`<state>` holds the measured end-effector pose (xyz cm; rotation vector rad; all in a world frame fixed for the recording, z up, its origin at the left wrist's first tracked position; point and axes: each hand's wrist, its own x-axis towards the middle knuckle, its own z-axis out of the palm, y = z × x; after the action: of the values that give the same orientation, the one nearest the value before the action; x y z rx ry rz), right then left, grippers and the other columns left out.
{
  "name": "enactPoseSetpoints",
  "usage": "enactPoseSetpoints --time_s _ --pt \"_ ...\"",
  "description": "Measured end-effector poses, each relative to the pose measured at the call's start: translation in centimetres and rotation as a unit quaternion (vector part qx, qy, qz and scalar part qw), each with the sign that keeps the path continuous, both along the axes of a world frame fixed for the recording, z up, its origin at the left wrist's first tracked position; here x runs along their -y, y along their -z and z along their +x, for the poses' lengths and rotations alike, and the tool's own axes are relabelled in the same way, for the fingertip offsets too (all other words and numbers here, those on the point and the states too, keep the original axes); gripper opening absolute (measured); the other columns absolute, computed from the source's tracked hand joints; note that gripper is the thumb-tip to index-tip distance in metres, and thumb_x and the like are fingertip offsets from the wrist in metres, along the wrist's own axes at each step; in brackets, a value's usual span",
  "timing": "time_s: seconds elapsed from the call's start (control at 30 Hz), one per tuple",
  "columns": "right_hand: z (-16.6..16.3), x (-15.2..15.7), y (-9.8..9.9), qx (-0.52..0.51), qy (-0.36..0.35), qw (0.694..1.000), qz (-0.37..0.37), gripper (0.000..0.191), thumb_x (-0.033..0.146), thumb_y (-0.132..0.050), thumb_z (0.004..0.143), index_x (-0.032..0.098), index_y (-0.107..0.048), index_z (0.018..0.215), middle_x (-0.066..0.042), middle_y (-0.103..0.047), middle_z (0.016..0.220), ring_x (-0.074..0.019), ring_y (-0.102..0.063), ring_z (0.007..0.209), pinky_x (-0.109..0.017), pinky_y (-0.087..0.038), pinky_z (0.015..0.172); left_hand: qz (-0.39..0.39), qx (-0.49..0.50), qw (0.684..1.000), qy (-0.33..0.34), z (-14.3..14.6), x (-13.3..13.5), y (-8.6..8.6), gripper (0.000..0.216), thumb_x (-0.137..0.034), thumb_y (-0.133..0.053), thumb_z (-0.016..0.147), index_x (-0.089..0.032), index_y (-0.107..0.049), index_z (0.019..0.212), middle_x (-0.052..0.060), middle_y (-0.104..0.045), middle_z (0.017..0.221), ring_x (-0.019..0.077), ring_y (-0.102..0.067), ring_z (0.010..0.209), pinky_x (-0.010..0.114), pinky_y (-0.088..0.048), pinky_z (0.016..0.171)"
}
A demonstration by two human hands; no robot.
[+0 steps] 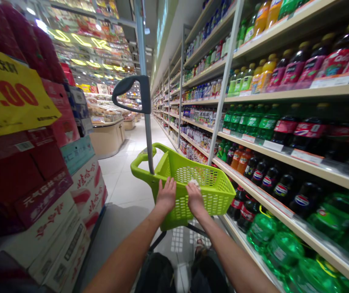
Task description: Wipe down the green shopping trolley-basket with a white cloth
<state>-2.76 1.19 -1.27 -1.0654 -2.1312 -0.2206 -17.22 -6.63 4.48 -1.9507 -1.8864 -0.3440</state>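
A lime-green plastic shopping basket cart [205, 191] with perforated walls stands directly in front of me. Its long grey pole rises at the left end and carries a dark grey loop handle [133, 94]. My left hand [166, 195] rests against the near side of the basket, just below the rim, with its fingers stretched upward. Over the same rim, further right, my right hand [195, 198] has its fingers curled around a small white crumpled tissue or cloth [194, 182], mostly covered by the fingers. The basket's near floor is hidden behind its wall.
Tall shelves [254, 138] of soda bottles line the right, close to the cart. Stacked drink cartons [46, 183] with a yellow price sign [12, 93] stand on the left. A tiled aisle [125, 175] runs ahead past a rounded display counter [109, 138].
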Motion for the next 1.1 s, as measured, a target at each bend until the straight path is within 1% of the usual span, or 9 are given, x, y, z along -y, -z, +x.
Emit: enactPoseSetpoints --time_s 0.1,0.27,0.5,0.6,0.73,0.83,0.93,1.0,1.1 --pt "0.7 -0.7 0.5 0.003 -0.012 1.000 0.001 0.046 -0.001 -0.035 0.073 0.012 -0.057 0.111 -0.014 -0.054 0.120 -0.0190 -0.046 0.114 -0.037 -0.035 0.098 -0.004 0.003 1.000 -0.005 0.3 -0.4 0.2 0.052 -0.009 -0.031 0.076 -0.011 -0.040 0.127 0.014 -0.039 0.134 0.0261 -0.029 0.127 0.058 -0.017 0.101" --pt "6.4 -3.4 1.4 -0.008 0.045 0.999 -0.004 0.045 -0.001 -0.035 0.073 0.012 -0.057 0.110 -0.015 -0.058 0.113 -0.0209 -0.051 0.109 -0.039 -0.039 0.093 0.006 -0.008 1.000 -0.005 -0.3 -0.6 0.6 0.055 -0.007 -0.030 0.075 -0.014 -0.039 0.128 0.012 -0.040 0.134 0.0249 -0.030 0.127 0.059 -0.012 0.102" --pt "4.6 -3.6 1.9 0.026 0.002 1.000 0.005 0.048 -0.003 -0.037 0.070 0.012 -0.056 0.111 -0.012 -0.054 0.121 -0.0187 -0.044 0.117 -0.035 -0.035 0.098 -0.030 -0.006 1.000 0.005 1.4 -2.2 1.1 0.056 -0.008 -0.034 0.071 -0.011 -0.041 0.127 0.012 -0.038 0.135 0.0249 -0.027 0.129 0.053 -0.014 0.104" --pt "7.9 -4.6 1.9 0.022 0.050 0.998 -0.015 0.050 -0.003 -0.035 0.071 0.013 -0.055 0.113 -0.011 -0.055 0.119 -0.0179 -0.045 0.115 -0.036 -0.035 0.098 -0.046 0.003 0.999 0.004 1.1 -2.4 1.3 0.056 -0.006 -0.032 0.072 -0.011 -0.040 0.127 0.011 -0.039 0.135 0.0239 -0.028 0.128 0.053 -0.013 0.104" --pt "13.3 -6.0 2.2 0.001 0.119 0.993 -0.028 0.043 0.002 -0.032 0.076 0.012 -0.057 0.110 -0.015 -0.058 0.114 -0.0233 -0.046 0.114 -0.043 -0.037 0.094 -0.029 0.001 1.000 0.000 0.2 -2.3 1.7 0.055 -0.008 -0.033 0.072 -0.009 -0.040 0.126 0.013 -0.041 0.134 0.0243 -0.028 0.128 0.053 -0.012 0.105" --pt "12.7 -5.7 2.8 0.002 0.122 0.992 -0.027 0.044 0.000 -0.032 0.074 0.011 -0.058 0.108 -0.015 -0.056 0.116 -0.0222 -0.045 0.116 -0.041 -0.037 0.096 -0.013 -0.004 1.000 -0.008 -0.1 -2.2 1.9 0.054 -0.011 -0.035 0.071 -0.007 -0.042 0.125 0.014 -0.042 0.133 0.0260 -0.028 0.128 0.054 -0.011 0.105" --pt "10.2 -5.0 3.5 0.011 0.061 0.998 -0.007 0.050 -0.003 -0.032 0.069 0.010 -0.056 0.112 -0.011 -0.051 0.123 -0.0183 -0.039 0.121 -0.036 -0.034 0.101 -0.002 -0.009 1.000 -0.014 -0.2 -2.2 2.1 0.055 -0.013 -0.038 0.070 -0.009 -0.043 0.125 0.014 -0.043 0.131 0.0269 -0.029 0.127 0.054 -0.011 0.105" --pt "10.0 -5.0 3.9 0.003 0.030 1.000 0.006 0.053 -0.004 -0.032 0.069 0.011 -0.054 0.114 -0.010 -0.050 0.125 -0.0168 -0.037 0.123 -0.036 -0.033 0.102 0.001 -0.013 1.000 -0.014 -0.2 -2.1 2.1 0.056 -0.014 -0.039 0.069 -0.010 -0.043 0.125 0.013 -0.043 0.131 0.0265 -0.029 0.127 0.053 -0.011 0.105" --pt "12.4 -5.7 4.3 -0.041 0.082 0.996 -0.001 0.048 0.000 -0.031 0.072 0.011 -0.056 0.111 -0.012 -0.054 0.119 -0.0187 -0.042 0.118 -0.040 -0.036 0.099 -0.009 -0.014 1.000 -0.009 -0.3 -1.9 2.1 0.057 -0.015 -0.039 0.069 -0.010 -0.041 0.126 0.012 -0.042 0.133 0.0257 -0.028 0.128 0.053 -0.012 0.105"
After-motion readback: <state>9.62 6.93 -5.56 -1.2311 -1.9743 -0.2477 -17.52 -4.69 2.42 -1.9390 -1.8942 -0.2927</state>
